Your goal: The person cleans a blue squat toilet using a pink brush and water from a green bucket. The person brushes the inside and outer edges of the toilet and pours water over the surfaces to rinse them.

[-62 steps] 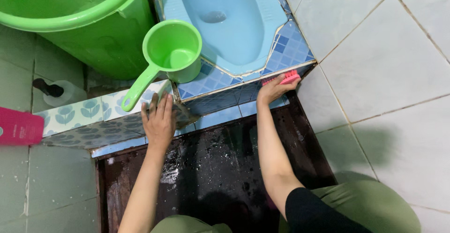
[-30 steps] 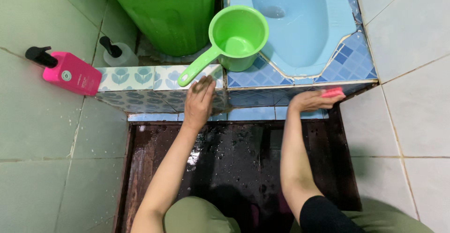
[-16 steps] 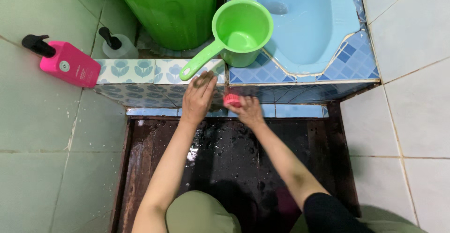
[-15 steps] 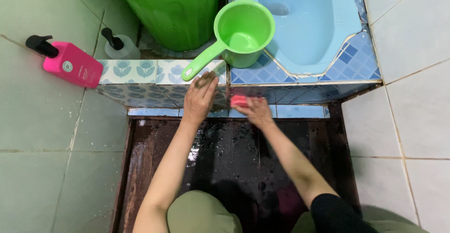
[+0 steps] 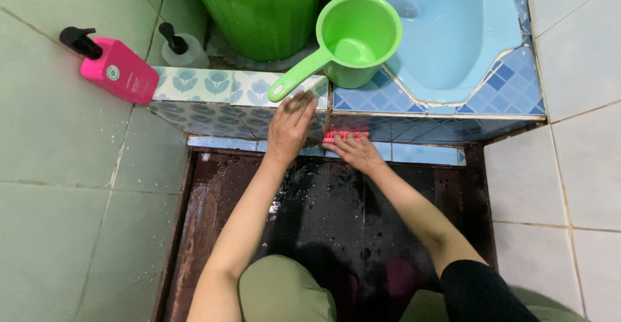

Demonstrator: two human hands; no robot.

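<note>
A: Two hands on the tiled step. Left hand [image 5: 291,128] lies flat on the step's edge, fingers straight and together, gripping nothing; looks like a brace.

B: And the right?

A: Right hand [image 5: 356,152] has its fingers curled over a pink brush [image 5: 345,135], pressing it against the blue riser [image 5: 420,130], just beside the left hand. The thumb is hidden, so I can't say how tight the grip is.

B: Step in hand?

A: Scrubbing the riser, by my reading, at its left end. A further stroke would call for keeping the bristles flat on the tile and the left hand planted, since the dark floor [image 5: 323,199] below is wet.

B: Packages?

A: A pink, boxy bottle [image 5: 116,69] with a black pump lies tilted on the green floor at far left; a small round label near its shoulder, print too small to make out. A clear pump bottle [image 5: 183,50] stands behind the flowered tiles, beside the bucket [image 5: 259,11].

B: Anything else close?

A: A green dipper [image 5: 352,40] sits on the step top, its handle pointing toward the left hand. Blue squat pan [image 5: 446,31] right of it.
</note>
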